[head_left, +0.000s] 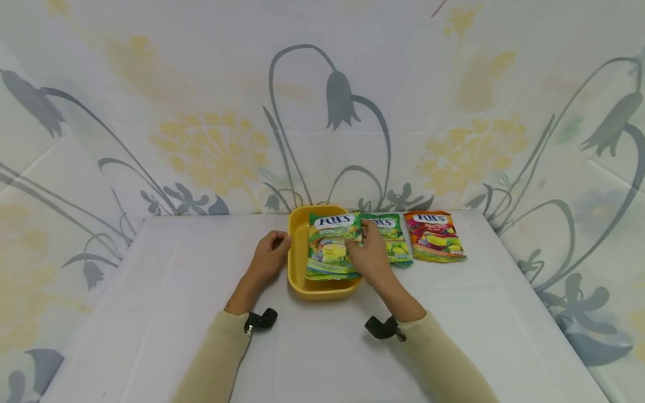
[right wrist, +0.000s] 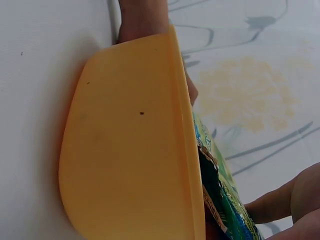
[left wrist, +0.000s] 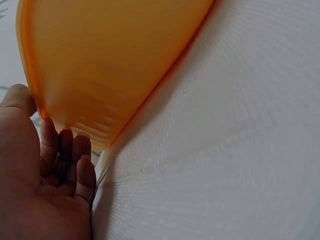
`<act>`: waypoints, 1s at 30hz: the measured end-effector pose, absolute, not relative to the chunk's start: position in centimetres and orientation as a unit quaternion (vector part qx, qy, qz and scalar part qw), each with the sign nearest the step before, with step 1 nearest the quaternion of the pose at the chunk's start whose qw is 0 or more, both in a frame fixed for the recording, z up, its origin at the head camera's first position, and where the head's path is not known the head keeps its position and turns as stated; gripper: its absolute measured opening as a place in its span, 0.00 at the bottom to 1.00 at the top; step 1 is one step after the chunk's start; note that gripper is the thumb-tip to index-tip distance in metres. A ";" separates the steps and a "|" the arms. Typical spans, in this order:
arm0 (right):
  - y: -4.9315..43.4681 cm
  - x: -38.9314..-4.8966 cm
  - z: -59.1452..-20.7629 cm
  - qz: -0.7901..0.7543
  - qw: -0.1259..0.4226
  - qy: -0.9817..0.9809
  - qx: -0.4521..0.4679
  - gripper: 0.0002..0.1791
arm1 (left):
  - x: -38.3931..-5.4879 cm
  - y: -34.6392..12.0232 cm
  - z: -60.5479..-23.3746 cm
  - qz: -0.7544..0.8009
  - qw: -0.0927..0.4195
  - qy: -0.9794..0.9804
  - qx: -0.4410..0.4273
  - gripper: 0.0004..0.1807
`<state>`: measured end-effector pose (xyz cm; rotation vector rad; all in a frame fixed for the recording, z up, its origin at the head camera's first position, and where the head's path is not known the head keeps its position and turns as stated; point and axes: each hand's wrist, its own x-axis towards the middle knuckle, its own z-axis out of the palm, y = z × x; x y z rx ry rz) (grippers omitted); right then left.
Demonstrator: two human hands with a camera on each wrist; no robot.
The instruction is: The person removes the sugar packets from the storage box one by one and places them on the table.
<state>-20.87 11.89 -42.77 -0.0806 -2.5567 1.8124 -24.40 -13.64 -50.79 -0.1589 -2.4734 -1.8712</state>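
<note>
A yellow plastic basket (head_left: pixel 325 294) stands at the table's back middle; its orange-looking wall (left wrist: pixel 115 60) fills the upper left wrist view. My left hand (head_left: pixel 269 258) pinches the basket's left rim, thumb at the edge and fingers curled against the outer side. Over the basket's opening lies a green Fox's Spring Tea candy bag (head_left: pixel 330 246), pinched at its right edge by my right hand (head_left: pixel 373 254). From the right wrist, the bag (right wrist: pixel 227 200) shows above the basket rim beside part of the right hand (right wrist: pixel 302 200). The bag's underside and the basket's contents are hidden.
Another green Fox's bag (head_left: pixel 399 246) lies right of the basket, partly behind my right hand. Beyond it is a red Fox's Fruits bag (head_left: pixel 435 238). A white cloth covers the table (head_left: pixel 322 347), and a flower-printed backdrop (head_left: pixel 322 112) rises along its back edge.
</note>
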 end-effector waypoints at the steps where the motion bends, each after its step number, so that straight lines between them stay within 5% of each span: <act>1: 12.1 -20.8 -42.7 0.580 -0.002 -0.814 -0.032 0.36 | -24.4 -13.6 -50.8 -0.603 0.018 -0.796 -0.052 0.15; 30: 18.1 -17.4 -42.2 0.587 -0.035 -0.805 -0.080 0.40 | -24.4 -13.6 -50.9 -0.609 0.018 -0.791 -0.046 0.14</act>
